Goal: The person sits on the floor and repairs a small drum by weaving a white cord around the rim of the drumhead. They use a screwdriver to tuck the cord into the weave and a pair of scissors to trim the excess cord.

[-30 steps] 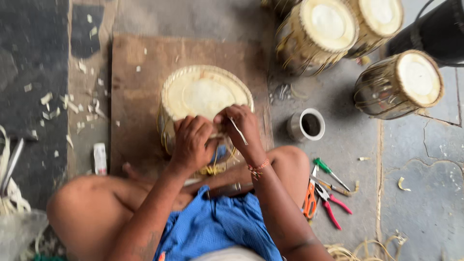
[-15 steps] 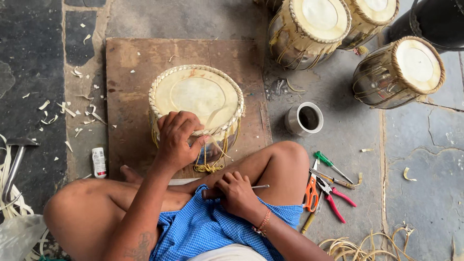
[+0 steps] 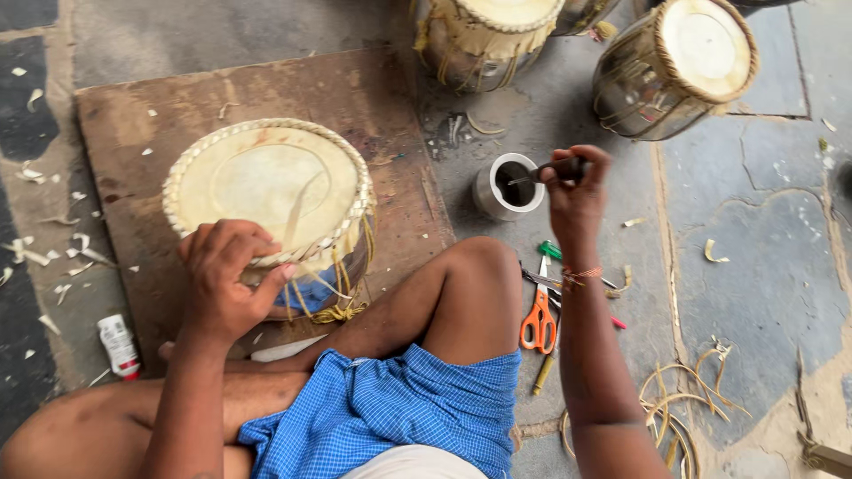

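Observation:
A small drum with a pale skin head and a braided rim stands on a brown wooden board in front of my crossed legs. My left hand grips the drum's near rim, over the yellow lacing. My right hand is out to the right, closed around a thin dark-handled tool whose tip dips into a small metal cup on the floor.
Orange-handled scissors, green and red-handled pliers and a yellow stick lie by my right knee. Two more drums stand at the back right. Cane strips curl at lower right. A small white tube lies left.
My right hand left the drum rim, drew back over my lap, then reached right to the metal cup with the tool. My left hand stayed on the drum.

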